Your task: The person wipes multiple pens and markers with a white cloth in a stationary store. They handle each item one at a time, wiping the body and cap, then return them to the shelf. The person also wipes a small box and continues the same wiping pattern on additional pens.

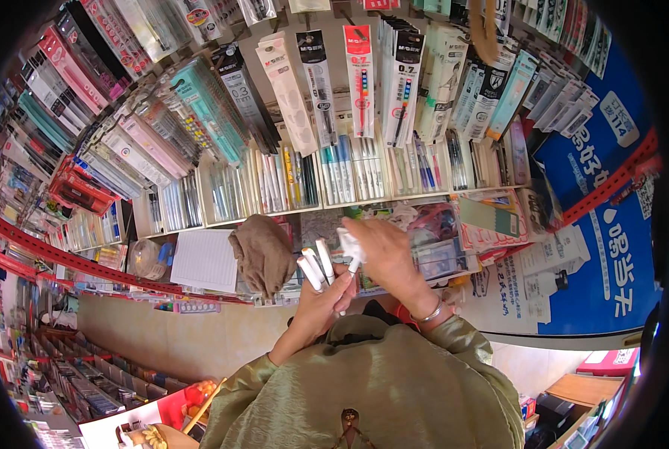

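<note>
My left hand (318, 308) grips several white pens (311, 269), which fan out upward from between thumb and fingers. One of them stands apart on the right, and a white wipe or tissue (348, 244) is wrapped about its upper end. My right hand (389, 255), with a metal bangle on the wrist, pinches that tissue; its fingertips are partly hidden and blurred. To the left of the pens, a crumpled brown cloth (262, 255) lies on the counter's front ledge. Beside the cloth rests a lined paper pad (205, 259).
Behind my hands runs a white divided tray (357, 203) filled with upright pens. Packaged pens (358, 84) hang above it on hooks. A green notepad (489, 218) lies at right, near a blue printed panel (592, 213). A red perforated strip (81, 261) crosses the left side.
</note>
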Demonstrator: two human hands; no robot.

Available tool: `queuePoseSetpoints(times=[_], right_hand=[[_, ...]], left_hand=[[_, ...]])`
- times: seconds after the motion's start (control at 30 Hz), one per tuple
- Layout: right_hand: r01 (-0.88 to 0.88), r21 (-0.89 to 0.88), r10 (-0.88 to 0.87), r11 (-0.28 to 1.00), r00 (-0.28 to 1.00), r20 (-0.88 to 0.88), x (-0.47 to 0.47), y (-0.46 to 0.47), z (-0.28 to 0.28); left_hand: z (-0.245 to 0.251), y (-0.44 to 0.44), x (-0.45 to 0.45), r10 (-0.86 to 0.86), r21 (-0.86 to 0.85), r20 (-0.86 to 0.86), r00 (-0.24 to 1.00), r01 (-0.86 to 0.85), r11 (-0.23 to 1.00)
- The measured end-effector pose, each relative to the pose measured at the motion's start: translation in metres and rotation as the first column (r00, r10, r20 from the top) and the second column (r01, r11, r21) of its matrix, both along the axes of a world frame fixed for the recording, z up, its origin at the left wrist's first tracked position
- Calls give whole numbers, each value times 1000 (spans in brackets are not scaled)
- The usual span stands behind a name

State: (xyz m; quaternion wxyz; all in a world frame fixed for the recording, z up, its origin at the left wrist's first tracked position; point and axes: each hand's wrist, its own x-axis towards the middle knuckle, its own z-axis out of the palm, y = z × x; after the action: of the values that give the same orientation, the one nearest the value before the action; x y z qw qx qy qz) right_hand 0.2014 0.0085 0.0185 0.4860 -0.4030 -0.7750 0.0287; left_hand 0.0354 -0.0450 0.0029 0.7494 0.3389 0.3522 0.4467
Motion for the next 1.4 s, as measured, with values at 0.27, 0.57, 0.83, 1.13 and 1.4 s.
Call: queuePoseSetpoints(times=[0.27, 0.57, 0.83, 1.13, 1.4], right_hand=[[-696, -232, -182, 679, 146, -972, -19, -12, 4], [-699, -218, -152, 681, 156, -976, -36, -25, 10], [-728, -94, -196, 679, -56, -979, -12, -6, 17], [-767, -182, -101, 616, 152, -983, -33, -24, 21], [-774, -170, -119, 610, 123, -985, -29, -24, 19]], left_hand=[[-6, -2, 0, 64, 85, 46, 997, -68, 994], [-11, -4, 7, 121, 74, 32, 992, -123, 990], [-15, -20, 5, 14, 83, -31, 999, -12, 996], [-22, -23, 4, 139, 100, -27, 990, -135, 986], [-20, -24, 5, 121, 90, 49, 991, -125, 988]])
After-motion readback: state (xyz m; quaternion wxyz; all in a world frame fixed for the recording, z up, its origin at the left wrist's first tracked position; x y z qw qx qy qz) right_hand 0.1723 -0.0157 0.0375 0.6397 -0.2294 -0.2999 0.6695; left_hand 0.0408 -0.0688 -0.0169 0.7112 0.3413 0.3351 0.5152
